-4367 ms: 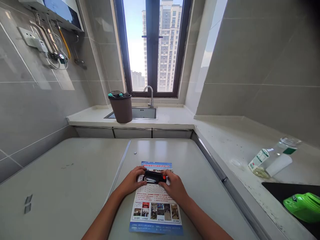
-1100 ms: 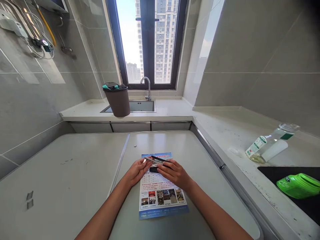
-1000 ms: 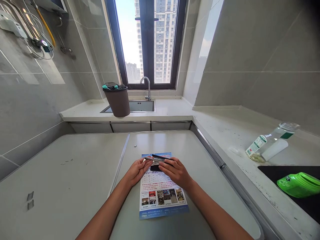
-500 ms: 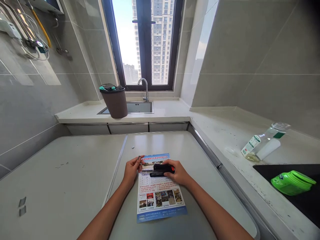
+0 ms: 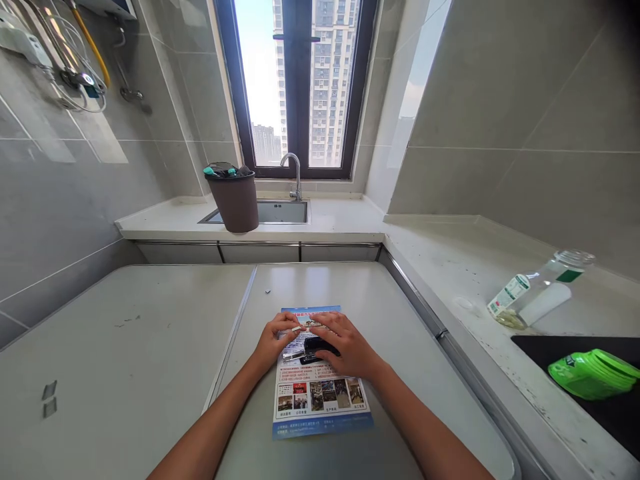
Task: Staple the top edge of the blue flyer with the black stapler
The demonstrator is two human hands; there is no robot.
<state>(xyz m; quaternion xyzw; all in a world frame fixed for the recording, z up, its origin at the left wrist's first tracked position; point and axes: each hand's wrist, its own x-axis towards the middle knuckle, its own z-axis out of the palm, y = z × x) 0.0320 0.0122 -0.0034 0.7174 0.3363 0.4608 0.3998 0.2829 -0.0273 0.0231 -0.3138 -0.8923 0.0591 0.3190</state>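
A printed flyer [image 5: 320, 400] lies flat on the grey table [image 5: 140, 360] in front of me. A black stapler [image 5: 315, 347] rests on the flyer's upper half, mostly covered by my fingers. My right hand [image 5: 347, 347] lies over the stapler, fingers curled on it. My left hand [image 5: 273, 339] pinches a small silvery strip [image 5: 296, 329], seemingly staples, just above the stapler's left end. Both hands nearly touch over the flyer.
A brown bin [image 5: 235, 198] stands by the sink [image 5: 277, 212] and tap [image 5: 293, 175] under the window. On the right counter lie a clear bottle [image 5: 537, 293] and a green object [image 5: 593, 373] on a dark surface. A small scrap [image 5: 267, 291] sits on the table.
The stapler, held opened up a second ago, now lies low on the flyer under my right hand. My left hand has come back to its left end with the small silvery strip.
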